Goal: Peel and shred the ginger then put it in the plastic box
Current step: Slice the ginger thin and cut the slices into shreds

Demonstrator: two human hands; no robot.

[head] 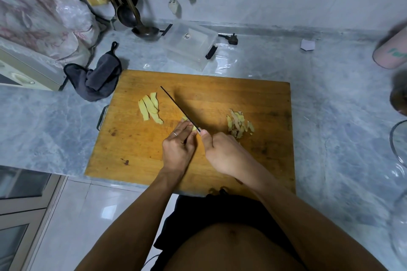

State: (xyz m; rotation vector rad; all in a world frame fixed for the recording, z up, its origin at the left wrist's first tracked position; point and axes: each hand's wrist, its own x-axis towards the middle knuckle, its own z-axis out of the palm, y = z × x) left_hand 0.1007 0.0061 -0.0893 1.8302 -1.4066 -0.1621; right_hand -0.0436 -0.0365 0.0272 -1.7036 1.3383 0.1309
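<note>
- The piece of ginger (189, 123) lies near the middle of the cutting board (220, 160), mostly hidden under the fingers of the left hand (178, 143).
- The left hand presses this piece down, its fingers curled over it; a ring is on one finger.
- The right hand (222, 152) is closed around the handle of the knife (179, 108); the blade stands on its edge just beside the left fingertips, its tip toward the far left corner of the board.
- Three ginger slices (150, 108) lie side by side toward the left edge of the board.
- A heap of peels (239, 126) lies right of the knife, near the right hand.
- The clear plastic box (191, 45) stands on the bench (330, 105), beyond the far edge of the board.
- A grey cloth (97, 77) lies at the board's far left corner.
</note>
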